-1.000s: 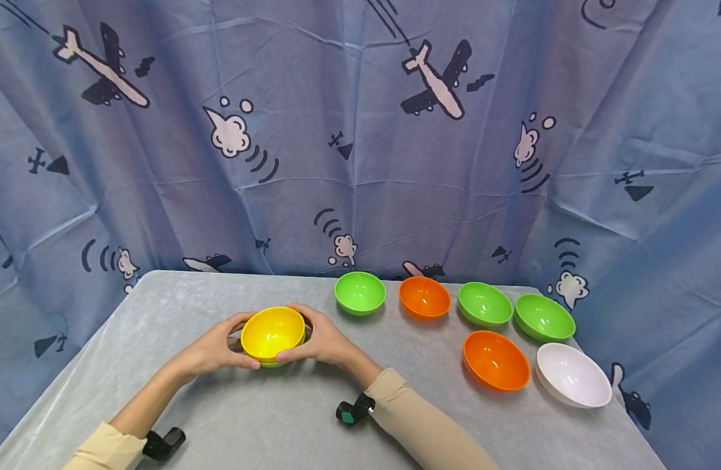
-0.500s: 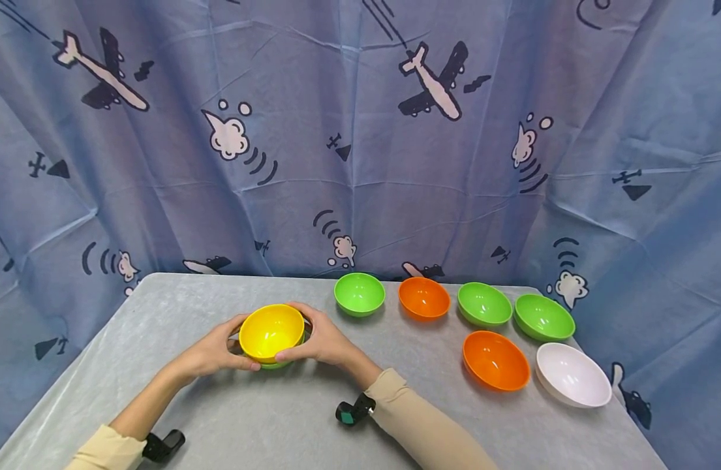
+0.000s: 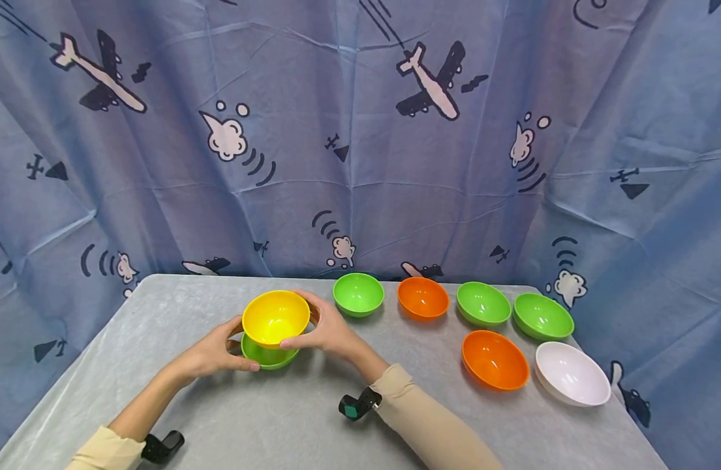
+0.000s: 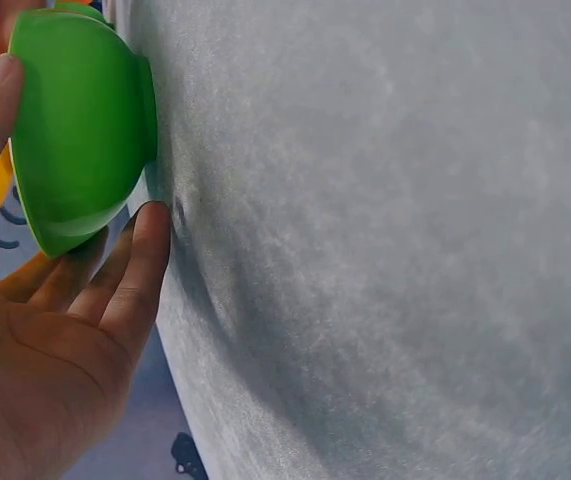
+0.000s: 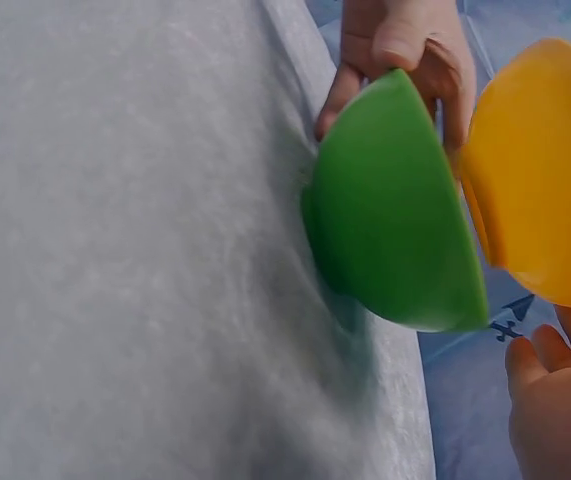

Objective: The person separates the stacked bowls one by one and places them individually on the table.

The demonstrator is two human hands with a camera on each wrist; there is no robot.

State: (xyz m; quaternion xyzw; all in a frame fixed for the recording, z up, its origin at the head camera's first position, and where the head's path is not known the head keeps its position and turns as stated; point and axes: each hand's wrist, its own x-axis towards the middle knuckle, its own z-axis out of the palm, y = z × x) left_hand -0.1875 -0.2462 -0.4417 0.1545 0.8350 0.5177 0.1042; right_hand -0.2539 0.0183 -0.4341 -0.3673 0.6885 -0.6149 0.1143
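In the head view my right hand (image 3: pixel 331 326) holds a yellow bowl (image 3: pixel 275 318) by its side, thumb at the near rim. The yellow bowl is raised above a green bowl (image 3: pixel 269 356), overlapping its far part. My left hand (image 3: pixel 210 352) holds the green bowl from the left, its thumb at the near rim. The left wrist view shows the green bowl (image 4: pixel 80 130) standing on the table, between the left thumb and fingers. In the right wrist view a gap shows between most of the yellow bowl (image 5: pixel 545 180) and the green bowl (image 5: pixel 395 215).
Along the table's (image 3: pixel 278 424) far side stand a green bowl (image 3: pixel 358 295), an orange bowl (image 3: pixel 423 299) and two more green bowls, one at the right (image 3: pixel 543 317). Nearer are another orange bowl (image 3: pixel 495 360) and a white bowl (image 3: pixel 573 374). A patterned curtain (image 3: pixel 360 130) hangs behind.
The yellow bowl, earlier nested in the green bowl, has risen out of it with my right hand, slightly up and to the right. The left hand and green bowl stay in place.
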